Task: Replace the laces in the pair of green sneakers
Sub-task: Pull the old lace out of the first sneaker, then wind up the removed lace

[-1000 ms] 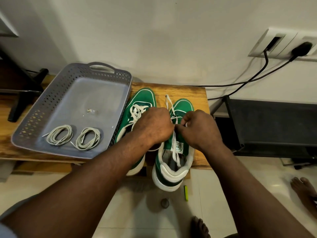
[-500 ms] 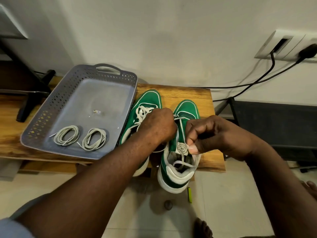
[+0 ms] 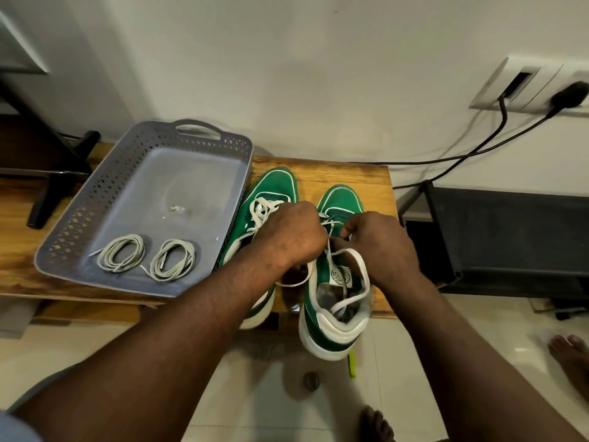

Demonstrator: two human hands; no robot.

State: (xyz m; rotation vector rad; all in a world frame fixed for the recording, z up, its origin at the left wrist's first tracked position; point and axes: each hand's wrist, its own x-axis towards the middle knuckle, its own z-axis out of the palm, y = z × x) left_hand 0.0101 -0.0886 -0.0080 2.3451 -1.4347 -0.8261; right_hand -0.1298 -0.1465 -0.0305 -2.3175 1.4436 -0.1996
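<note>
Two green sneakers with white soles stand side by side on a wooden bench, toes toward the wall. The left sneaker (image 3: pixel 274 189) keeps its white lace loosely threaded. Over the right sneaker (image 3: pixel 339 202) my left hand (image 3: pixel 294 236) and my right hand (image 3: pixel 379 247) meet, both with fingers curled and pinching its white lace (image 3: pixel 353 255). One end of that lace loops back and trails into the shoe's opening. Two coiled grey laces (image 3: pixel 122 257) (image 3: pixel 173 264) lie in the grey tray (image 3: pixel 95 199).
The perforated tray sits left of the sneakers on the bench (image 3: pixel 344 170). A black rack (image 3: pixel 497 237) stands to the right, with cables running to a wall socket (image 3: pixel 529 87). A green marker (image 3: pixel 352 363) and a small round object (image 3: pixel 311 380) lie on the tiled floor, near bare feet (image 3: pixel 570 362).
My right hand pulled a length of lace back toward the heel, then returned forward to the eyelets beside my left hand. The freed lace now loops into the shoe's opening.
</note>
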